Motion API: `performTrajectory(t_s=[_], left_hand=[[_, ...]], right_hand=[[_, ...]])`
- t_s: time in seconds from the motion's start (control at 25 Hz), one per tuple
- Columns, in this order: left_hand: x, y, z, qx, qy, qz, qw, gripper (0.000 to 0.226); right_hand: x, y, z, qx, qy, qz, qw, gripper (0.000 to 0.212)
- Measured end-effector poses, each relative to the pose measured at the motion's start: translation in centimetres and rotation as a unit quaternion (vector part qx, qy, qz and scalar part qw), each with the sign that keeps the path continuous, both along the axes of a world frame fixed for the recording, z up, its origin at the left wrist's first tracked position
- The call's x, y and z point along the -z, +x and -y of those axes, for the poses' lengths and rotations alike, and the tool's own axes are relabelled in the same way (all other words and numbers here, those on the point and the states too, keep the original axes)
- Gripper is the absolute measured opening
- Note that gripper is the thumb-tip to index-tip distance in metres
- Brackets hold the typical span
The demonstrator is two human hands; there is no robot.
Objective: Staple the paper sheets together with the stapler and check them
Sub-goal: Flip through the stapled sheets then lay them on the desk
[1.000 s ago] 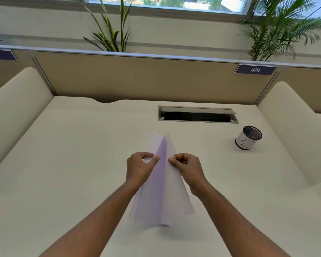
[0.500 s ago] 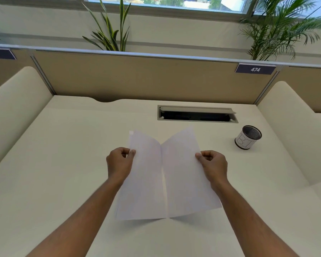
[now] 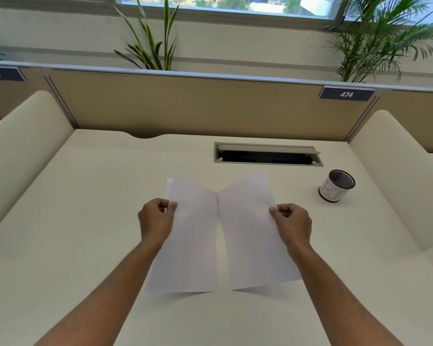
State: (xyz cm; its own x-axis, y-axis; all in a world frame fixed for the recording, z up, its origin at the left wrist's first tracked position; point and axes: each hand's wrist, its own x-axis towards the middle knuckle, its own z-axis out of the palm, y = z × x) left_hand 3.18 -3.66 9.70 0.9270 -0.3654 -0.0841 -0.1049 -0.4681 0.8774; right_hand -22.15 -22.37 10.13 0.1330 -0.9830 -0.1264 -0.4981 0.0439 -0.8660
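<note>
White paper sheets (image 3: 193, 245) are held above the desk, spread apart like an open book and joined at the top middle. My left hand (image 3: 155, 221) pinches the outer edge of the left sheets. My right hand (image 3: 293, 223) pinches the outer edge of the right sheet (image 3: 253, 240). A second sheet's corner peeks out behind the left sheet at the top. No stapler is in view.
A mesh pen cup (image 3: 336, 186) with a white label stands at the right of the cream desk (image 3: 73, 221). A cable slot (image 3: 268, 154) with its flap raised sits behind the paper. Partition walls enclose the back and both sides.
The sheets were nearly closed in front of me with my hands close together. My hands have moved apart, and the sheets have spread wide and flat.
</note>
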Motion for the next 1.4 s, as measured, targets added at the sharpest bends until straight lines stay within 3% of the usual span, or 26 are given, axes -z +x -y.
performTrajectory(t_s=[0.16,0.4,0.56,0.68,0.8,0.88,0.96,1.08,1.12,1.2,1.28,1.4], left_hand=[[-0.3,-0.7,0.1,0.016,-0.023,-0.019,0.999,0.009],[-2.0,-3.3,1.3,0.072,-0.079,-0.085,0.991,0.058],[-2.7,-5.5,2.9,0.13,-0.146,-0.15,0.969,0.042],[-3.3,-7.0,3.8,0.17,-0.18,-0.168,0.954,0.024],[-3.5,-7.6,4.0,0.212,-0.2,-0.201,0.935,0.027],[-3.1,-7.5,4.0,0.228,-0.195,-0.196,0.933,0.027],[-2.3,-7.2,3.8,0.21,-0.19,-0.161,0.945,0.02],[-0.2,-5.5,2.9,0.078,-0.129,-0.054,0.987,0.02],[0.7,-4.7,2.5,0.044,-0.111,-0.068,0.99,0.026],[2.5,-3.5,1.8,0.054,-0.084,-0.184,0.978,0.043],[4.0,-3.4,1.6,0.126,-0.079,-0.296,0.944,0.056],[4.7,-3.7,1.7,0.178,-0.153,-0.381,0.894,0.052]], right_hand=[[-0.1,0.5,-0.4,-0.028,0.03,0.033,0.999,0.012],[-1.2,2.7,-3.4,-0.127,0.106,0.088,0.982,0.017],[-2.4,4.6,-5.6,-0.176,0.134,0.117,0.968,0.009],[-3.2,5.4,-6.5,-0.202,0.124,0.144,0.961,0.026],[-3.6,5.3,-6.3,-0.214,0.082,0.123,0.966,0.042],[-3.3,4.9,-5.7,-0.212,0.056,0.097,0.971,0.027],[-2.9,4.4,-5.1,-0.201,0.052,0.083,0.975,0.015],[-2.5,3.4,-4.4,-0.204,0.078,0.092,0.971,0.017],[-2.4,3.1,-4.2,-0.209,0.087,0.104,0.968,0.017],[-2.2,2.6,-3.7,-0.225,0.1,0.127,0.961,0.016],[-2.1,2.2,-3.3,-0.244,0.107,0.145,0.953,0.015],[-1.7,1.6,-2.7,-0.25,0.126,0.178,0.943,0.018]])
